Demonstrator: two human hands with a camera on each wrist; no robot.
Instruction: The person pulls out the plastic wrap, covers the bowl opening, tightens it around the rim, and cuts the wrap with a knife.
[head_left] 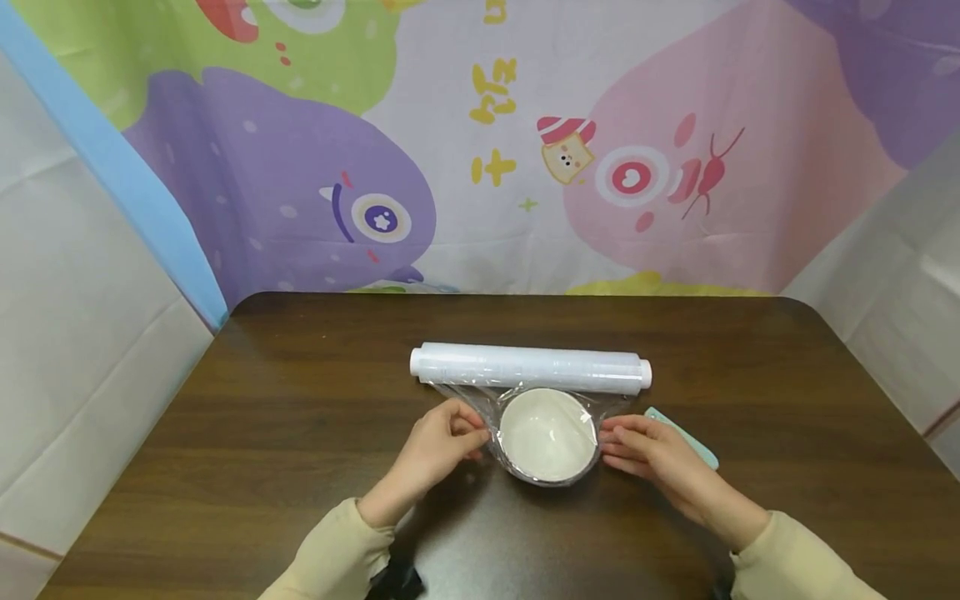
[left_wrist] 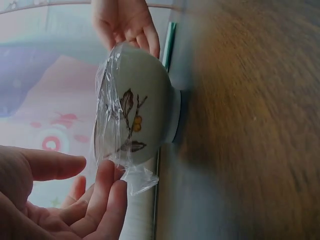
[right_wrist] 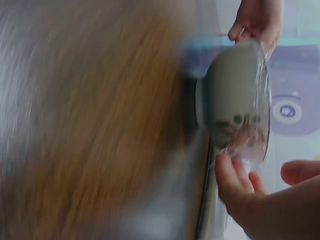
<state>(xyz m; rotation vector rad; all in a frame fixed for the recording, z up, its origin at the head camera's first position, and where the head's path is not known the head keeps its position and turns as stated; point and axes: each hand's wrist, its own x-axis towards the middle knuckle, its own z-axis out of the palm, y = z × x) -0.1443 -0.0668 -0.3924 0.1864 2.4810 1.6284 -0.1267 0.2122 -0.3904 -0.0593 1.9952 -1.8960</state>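
A white bowl [head_left: 547, 442] stands upright on the table, with clear plastic wrap [left_wrist: 107, 102] over its mouth and clinging down its upper side. Leaf and fruit patterns decorate its outside. My left hand [head_left: 438, 440] is at the bowl's left side, its fingertips touching the wrap's edge and the thumb apart from them in the left wrist view. On the opposite side, my right hand [head_left: 654, 454] rests its fingertips against the wrapped side, thumb held away. Just behind the bowl lies the plastic wrap roll [head_left: 531, 367], with film stretching between the two.
A flat light-teal object [head_left: 684, 438] lies partly behind the right hand; its kind is unclear. The dark wooden table [head_left: 247, 433] ends at a cartoon-printed cloth [head_left: 480, 242] hanging behind it. Something black [head_left: 397, 579] shows by the left sleeve.
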